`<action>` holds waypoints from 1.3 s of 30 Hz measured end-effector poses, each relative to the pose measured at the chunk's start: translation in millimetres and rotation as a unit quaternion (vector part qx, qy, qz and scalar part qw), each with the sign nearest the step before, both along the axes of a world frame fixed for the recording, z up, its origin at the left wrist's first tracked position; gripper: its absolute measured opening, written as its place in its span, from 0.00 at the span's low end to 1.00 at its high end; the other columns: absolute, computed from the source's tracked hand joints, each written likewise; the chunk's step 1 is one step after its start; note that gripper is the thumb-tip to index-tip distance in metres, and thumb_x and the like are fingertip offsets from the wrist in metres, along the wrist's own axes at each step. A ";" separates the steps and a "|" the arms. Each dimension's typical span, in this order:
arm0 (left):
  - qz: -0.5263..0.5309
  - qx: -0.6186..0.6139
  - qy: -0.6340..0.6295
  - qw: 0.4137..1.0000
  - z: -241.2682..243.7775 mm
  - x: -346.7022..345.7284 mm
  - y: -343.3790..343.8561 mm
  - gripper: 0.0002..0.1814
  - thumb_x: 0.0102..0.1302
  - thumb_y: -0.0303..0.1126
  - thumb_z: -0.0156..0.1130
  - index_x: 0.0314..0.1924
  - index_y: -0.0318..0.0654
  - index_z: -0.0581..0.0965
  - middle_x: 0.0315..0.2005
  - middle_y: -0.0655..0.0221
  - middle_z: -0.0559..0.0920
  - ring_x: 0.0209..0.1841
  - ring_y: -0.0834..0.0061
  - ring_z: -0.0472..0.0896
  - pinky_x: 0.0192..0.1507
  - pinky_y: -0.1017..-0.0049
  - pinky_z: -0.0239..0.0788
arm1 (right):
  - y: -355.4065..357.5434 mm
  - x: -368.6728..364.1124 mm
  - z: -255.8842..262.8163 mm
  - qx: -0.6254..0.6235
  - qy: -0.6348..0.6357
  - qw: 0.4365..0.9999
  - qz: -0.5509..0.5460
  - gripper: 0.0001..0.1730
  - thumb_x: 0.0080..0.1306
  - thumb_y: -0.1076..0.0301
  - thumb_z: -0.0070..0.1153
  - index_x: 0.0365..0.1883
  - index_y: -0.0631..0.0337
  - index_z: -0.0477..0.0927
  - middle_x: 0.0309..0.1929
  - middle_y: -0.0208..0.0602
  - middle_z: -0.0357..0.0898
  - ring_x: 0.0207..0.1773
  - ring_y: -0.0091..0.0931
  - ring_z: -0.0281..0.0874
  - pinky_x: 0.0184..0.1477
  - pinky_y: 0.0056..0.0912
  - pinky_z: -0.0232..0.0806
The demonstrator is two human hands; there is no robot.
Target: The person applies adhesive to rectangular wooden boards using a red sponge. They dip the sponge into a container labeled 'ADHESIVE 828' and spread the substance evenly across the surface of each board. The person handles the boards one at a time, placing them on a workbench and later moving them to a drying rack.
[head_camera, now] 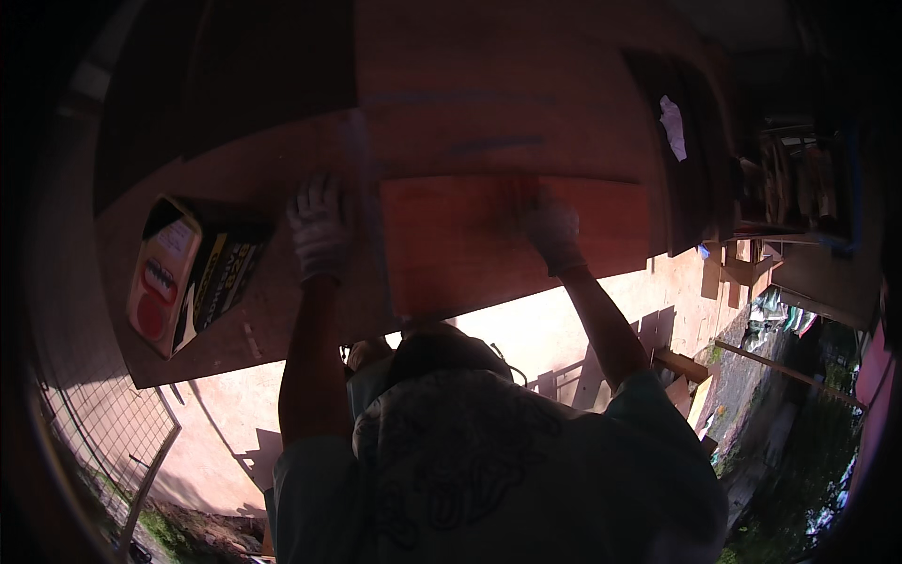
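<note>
A reddish-brown rectangular panel [451, 247] lies flat near the front edge of a large wooden work table [275, 151]. My right hand [553, 229], in a pale work glove, is on the panel's right half; its fingers are blurred and dark, and whether they hold anything cannot be told. Left of the panel, my left hand [318, 225], also gloved, rests palm down on the table with its fingers spread and nothing in it. Farther left stands a rectangular metal adhesive can [201, 278], yellow, black and red, which bears writing.
Dark boards [694, 162] lie at the table's right, with a crumpled white scrap [673, 128] on them. A shelf of wood offcuts [793, 176] is beyond. Wooden boxes [747, 275] stand on the sunlit floor at right, and a wire mesh [99, 430] is at lower left.
</note>
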State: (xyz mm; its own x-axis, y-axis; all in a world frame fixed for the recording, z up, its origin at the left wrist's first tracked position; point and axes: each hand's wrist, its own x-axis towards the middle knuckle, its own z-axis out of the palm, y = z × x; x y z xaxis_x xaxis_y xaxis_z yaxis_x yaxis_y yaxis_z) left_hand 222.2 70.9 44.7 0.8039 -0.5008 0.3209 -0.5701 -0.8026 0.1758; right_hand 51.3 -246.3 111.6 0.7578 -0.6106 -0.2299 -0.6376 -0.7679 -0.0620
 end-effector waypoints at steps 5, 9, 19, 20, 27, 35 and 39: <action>0.012 0.025 -0.022 0.999 -11.0 0.0 3.8 0.21 0.70 0.43 0.57 0.59 0.43 0.74 0.61 0.63 0.74 0.66 0.60 0.69 0.67 0.51 0.58 | 12.4 -7.3 5.5 0.009 -0.114 0.989 0.091 0.18 0.69 0.51 0.52 0.40 0.59 0.78 0.29 0.47 0.82 0.35 0.47 0.83 0.36 0.52 0.74; -0.008 -0.011 0.003 1.000 -2.8 2.0 1.1 0.20 0.70 0.42 0.56 0.58 0.43 0.75 0.61 0.63 0.75 0.66 0.60 0.70 0.67 0.52 0.57 | 66.0 21.6 -15.0 0.044 -0.135 0.985 0.100 0.22 0.69 0.48 0.53 0.43 0.59 0.80 0.32 0.47 0.83 0.39 0.48 0.83 0.42 0.55 0.73; 0.012 0.050 -0.032 0.998 -40.9 7.4 15.8 0.22 0.71 0.40 0.55 0.62 0.44 0.73 0.62 0.64 0.74 0.66 0.61 0.70 0.67 0.55 0.58 | 16.1 -8.7 4.1 0.050 -0.110 0.993 0.002 0.15 0.65 0.55 0.56 0.42 0.56 0.79 0.30 0.46 0.84 0.39 0.48 0.83 0.43 0.55 0.73; 0.016 0.059 -0.025 0.998 -43.4 4.7 12.9 0.22 0.71 0.40 0.54 0.62 0.44 0.72 0.63 0.64 0.73 0.66 0.61 0.70 0.67 0.56 0.58 | 20.0 -22.2 4.5 0.040 -0.098 0.994 0.008 0.15 0.66 0.57 0.56 0.44 0.55 0.79 0.31 0.46 0.84 0.39 0.48 0.83 0.44 0.55 0.73; -0.022 0.018 0.002 1.000 -12.2 2.0 9.3 0.23 0.72 0.42 0.51 0.64 0.45 0.71 0.65 0.63 0.72 0.67 0.60 0.70 0.67 0.56 0.56 | 26.2 -52.6 53.0 0.094 -0.254 0.958 -0.097 0.19 0.68 0.70 0.53 0.57 0.53 0.80 0.38 0.46 0.83 0.34 0.38 0.83 0.35 0.40 0.76; -0.024 0.015 -0.021 0.999 -11.9 -0.8 11.7 0.20 0.72 0.41 0.52 0.60 0.43 0.73 0.62 0.60 0.74 0.65 0.59 0.71 0.67 0.54 0.56 | -96.4 -120.5 132.7 0.454 -0.315 0.817 -0.163 0.26 0.68 0.80 0.50 0.66 0.68 0.71 0.57 0.39 0.80 0.59 0.27 0.79 0.54 0.27 0.76; -0.010 0.048 -0.020 0.999 -12.8 -2.1 8.8 0.21 0.73 0.39 0.52 0.62 0.43 0.72 0.64 0.62 0.73 0.67 0.60 0.69 0.69 0.55 0.55 | -128.5 -139.4 127.3 0.400 -0.358 0.833 -0.134 0.25 0.67 0.78 0.55 0.63 0.68 0.75 0.58 0.39 0.79 0.61 0.28 0.77 0.60 0.32 0.72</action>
